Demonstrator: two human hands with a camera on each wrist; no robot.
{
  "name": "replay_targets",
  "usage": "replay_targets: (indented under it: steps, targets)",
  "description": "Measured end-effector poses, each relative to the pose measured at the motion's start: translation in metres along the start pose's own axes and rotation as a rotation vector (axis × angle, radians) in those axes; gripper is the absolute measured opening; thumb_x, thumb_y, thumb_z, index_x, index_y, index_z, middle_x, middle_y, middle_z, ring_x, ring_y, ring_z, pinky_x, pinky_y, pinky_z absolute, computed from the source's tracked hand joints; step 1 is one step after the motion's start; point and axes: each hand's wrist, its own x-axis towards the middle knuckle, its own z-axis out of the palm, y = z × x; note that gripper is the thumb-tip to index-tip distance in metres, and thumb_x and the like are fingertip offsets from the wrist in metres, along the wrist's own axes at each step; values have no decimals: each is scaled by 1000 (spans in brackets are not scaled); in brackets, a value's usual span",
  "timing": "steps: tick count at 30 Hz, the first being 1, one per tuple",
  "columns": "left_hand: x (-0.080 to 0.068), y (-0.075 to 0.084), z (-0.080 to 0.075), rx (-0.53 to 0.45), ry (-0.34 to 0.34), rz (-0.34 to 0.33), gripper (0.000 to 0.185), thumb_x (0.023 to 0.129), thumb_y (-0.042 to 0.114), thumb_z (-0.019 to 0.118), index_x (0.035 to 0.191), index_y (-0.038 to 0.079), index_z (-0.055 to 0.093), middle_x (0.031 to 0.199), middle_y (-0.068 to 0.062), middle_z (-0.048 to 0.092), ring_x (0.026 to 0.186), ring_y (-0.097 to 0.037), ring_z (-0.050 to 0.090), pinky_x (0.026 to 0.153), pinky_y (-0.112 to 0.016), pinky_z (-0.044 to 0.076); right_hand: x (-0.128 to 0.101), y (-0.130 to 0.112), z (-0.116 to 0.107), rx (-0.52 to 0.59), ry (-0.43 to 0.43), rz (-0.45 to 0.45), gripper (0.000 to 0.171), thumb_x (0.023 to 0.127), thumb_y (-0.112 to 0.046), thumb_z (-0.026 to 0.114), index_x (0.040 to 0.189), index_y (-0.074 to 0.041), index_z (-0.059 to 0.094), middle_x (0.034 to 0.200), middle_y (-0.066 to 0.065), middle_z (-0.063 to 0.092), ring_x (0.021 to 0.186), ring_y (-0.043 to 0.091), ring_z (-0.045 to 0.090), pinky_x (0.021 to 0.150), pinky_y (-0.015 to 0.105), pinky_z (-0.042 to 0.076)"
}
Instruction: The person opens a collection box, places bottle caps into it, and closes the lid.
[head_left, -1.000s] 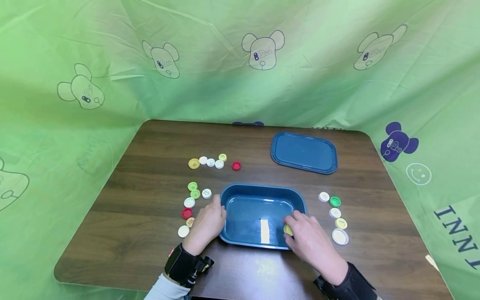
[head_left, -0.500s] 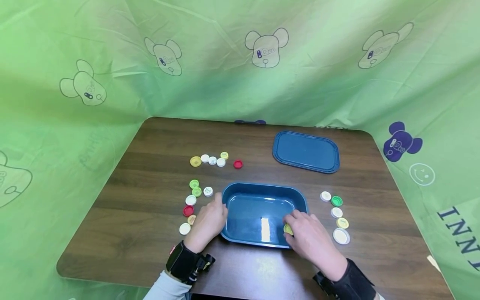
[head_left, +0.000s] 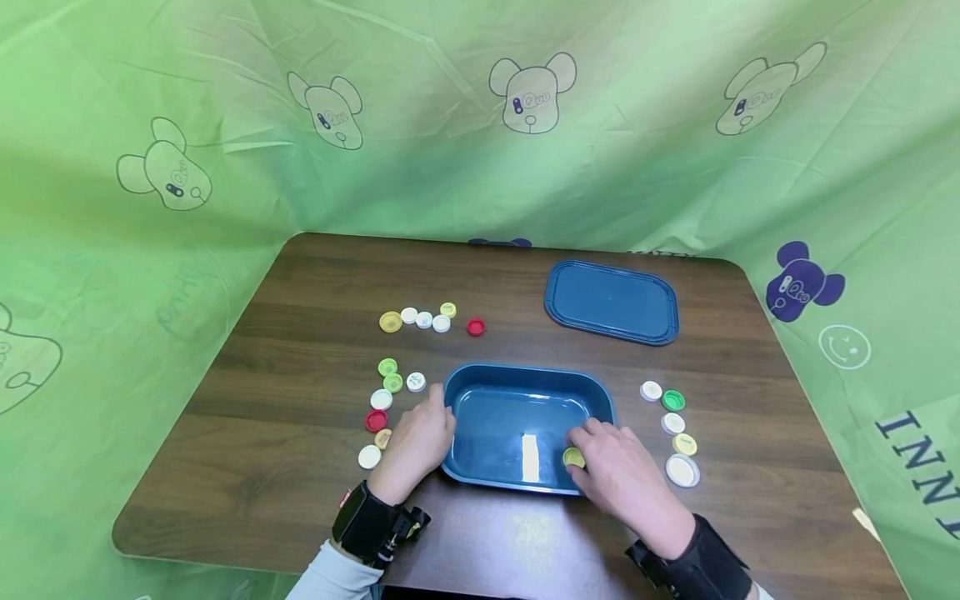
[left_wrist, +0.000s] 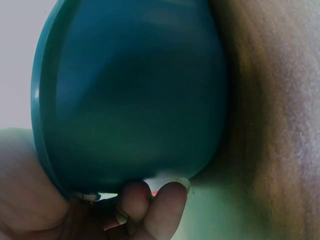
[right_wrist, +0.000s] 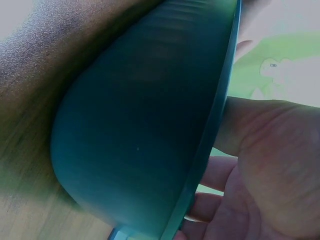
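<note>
A deep blue plastic container (head_left: 487, 442) sits on the table. My left hand (head_left: 418, 437) holds it at its left edge; in the left wrist view, curled fingertips (left_wrist: 167, 205) lie against its outside wall. My right hand (head_left: 611, 467) reaches over the right edge, fingers inside the container. A yellow bottle cap (head_left: 573, 457) shows between its thumb and fingers, near the container's front right corner. The right wrist view has the container's outer wall (right_wrist: 135, 130) in front of the hand, and the cap is hidden there.
The flat blue lid (head_left: 611, 302) lies at the back right. Bottle caps form loose groups: white, green and red ones left of the container, a row with a red cap (head_left: 476, 327) behind, and several at right, including a green cap (head_left: 672, 400).
The yellow cap has shifted slightly left in the right fingers, and more of its round face shows. The left hand and container keep their places; the head view has tilted a little.
</note>
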Motion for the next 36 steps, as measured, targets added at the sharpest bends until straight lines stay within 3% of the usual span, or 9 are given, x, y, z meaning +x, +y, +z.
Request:
replay_targets:
  steps: [7, 13, 18, 24, 28, 36]
  targets:
    - [0, 0, 0, 0, 9, 13, 21, 101, 12, 56, 114, -3, 49, 68, -9, 51, 56, -28, 56, 51, -41, 43, -2, 3, -10, 68, 65, 11, 26, 81, -19, 83, 104, -8, 74, 95, 4, 68, 80, 17, 62, 74, 38, 55]
    - [0, 0, 0, 1, -5, -12, 24, 101, 13, 55, 117, -3, 49, 70, -9, 53, 56, -27, 56, 51, -40, 43, -9, 9, -22, 70, 130, 55, 26, 82, -18, 83, 104, -8, 74, 93, 4, 68, 79, 17, 63, 70, 37, 54]
    - [-1, 0, 1, -1, -16, -11, 24, 101, 14, 55, 117, -3, 49, 70, -9, 53, 56, -27, 55, 50, -40, 43, -19, 18, -30, 72, 143, 144, 28, 84, -21, 80, 107, -8, 73, 96, 7, 67, 79, 20, 62, 66, 39, 54]
    - [0, 1, 1, 5, -17, -12, 27, 102, 14, 55, 121, -4, 48, 71, -10, 54, 56, -26, 56, 51, -39, 44, -33, 45, -32, 83, 214, 221, 26, 86, -19, 77, 107, -5, 71, 100, 13, 68, 77, 25, 63, 65, 46, 54]
    - [0, 1, 1, 6, -14, -19, 29, 101, 14, 55, 122, -4, 48, 72, -11, 55, 56, -26, 56, 50, -39, 45, -45, 69, -26, 73, 259, 255, 26, 84, -17, 77, 105, -4, 70, 93, 12, 67, 68, 25, 60, 56, 43, 48]
    - [-1, 2, -1, 7, -7, -19, 28, 101, 14, 56, 121, -4, 49, 72, -10, 55, 56, -26, 56, 50, -39, 44, -68, 101, -12, 95, 193, 356, 26, 86, -20, 73, 105, -3, 69, 93, 15, 64, 70, 36, 62, 57, 52, 46]
